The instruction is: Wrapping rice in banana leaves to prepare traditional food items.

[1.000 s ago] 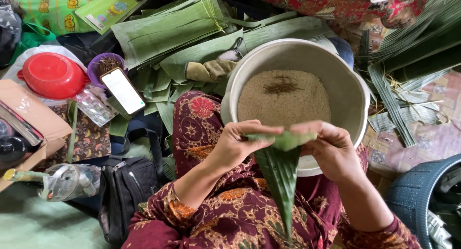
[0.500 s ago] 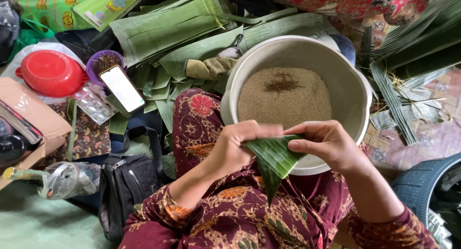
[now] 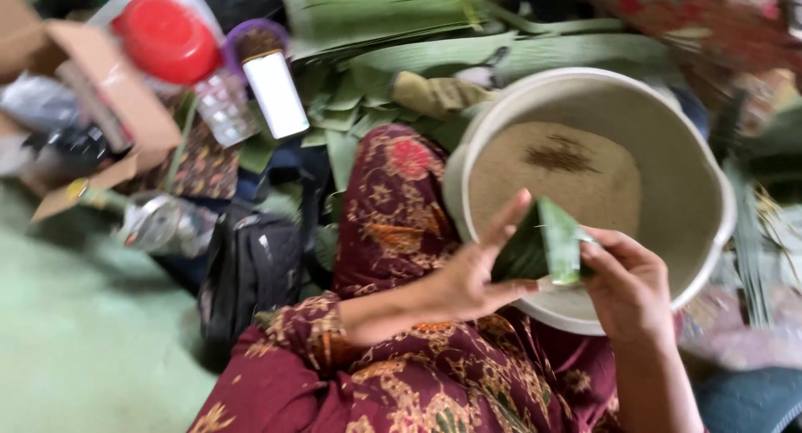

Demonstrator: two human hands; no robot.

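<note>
A green leaf folded into a cone [image 3: 543, 247] is held between both hands over the near rim of a large cream bowl [image 3: 710, 191]. My left hand [image 3: 476, 270] cups the cone's left side with the fingers stretched up along it. My right hand [image 3: 628, 287] grips its right side. The bowl holds a flat bed of brownish grain [image 3: 555, 170] with a dark patch on top. My knee in dark red patterned cloth [image 3: 393, 207] rises just left of the bowl.
Long green leaves [image 3: 393, 15] lie piled behind the bowl. At the upper left are a red lid [image 3: 165, 38], a white phone [image 3: 275, 94], a clear plastic cup [image 3: 224, 107] and a cardboard box [image 3: 92, 107]. A black bag [image 3: 251, 270] sits on the pale green floor.
The hanging leaf has been folded up into a short cone. The view has swung left and blurred, and the hands now sit lower right over the bowl's near rim.
</note>
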